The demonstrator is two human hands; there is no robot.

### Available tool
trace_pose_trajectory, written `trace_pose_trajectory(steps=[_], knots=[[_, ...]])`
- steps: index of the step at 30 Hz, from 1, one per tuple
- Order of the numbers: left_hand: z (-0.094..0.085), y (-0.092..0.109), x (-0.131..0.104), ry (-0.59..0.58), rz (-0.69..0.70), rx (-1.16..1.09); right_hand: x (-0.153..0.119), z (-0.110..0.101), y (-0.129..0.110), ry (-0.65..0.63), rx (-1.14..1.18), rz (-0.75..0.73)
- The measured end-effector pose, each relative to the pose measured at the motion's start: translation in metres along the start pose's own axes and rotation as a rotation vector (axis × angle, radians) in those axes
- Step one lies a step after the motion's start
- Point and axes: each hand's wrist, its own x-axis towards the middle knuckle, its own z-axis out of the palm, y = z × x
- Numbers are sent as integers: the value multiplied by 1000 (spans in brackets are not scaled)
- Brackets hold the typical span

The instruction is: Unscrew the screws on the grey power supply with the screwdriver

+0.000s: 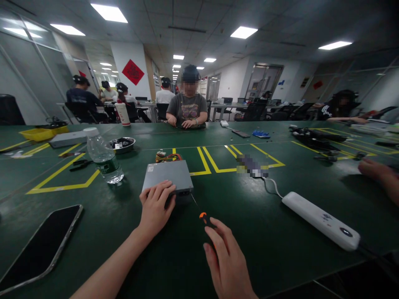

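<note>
Gripping screwdriver [203, 217]: right hand [229, 257] | left hand [156, 207]: spread over box [171, 172] edge | power strip [316, 218] well apart

A grey metal box [168, 172] sits on the green counter [174, 261], back from the near edge, with a pale label [151, 169] on its top, a black socket [185, 193] in its near face and coloured wires [168, 157] bunched at its far side. An orange-and-black screwdriver [203, 218] slants, handle toward the counter's near edge, thin shaft pointing at the box's near right corner; contact there is unclear.
</note>
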Motion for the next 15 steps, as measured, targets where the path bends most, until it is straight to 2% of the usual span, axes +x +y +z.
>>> trace_pose_trajectory(steps=[4,7,15], knots=[[0,0,0,3,2,1,-5,1,-3,-63,1,-62],[-1,1,0,-10,-3,-9,-5,2,0,-38,3,-116],[-2,2,1,-4,-19,-34,-8,8,4,-1,-61,-70]])
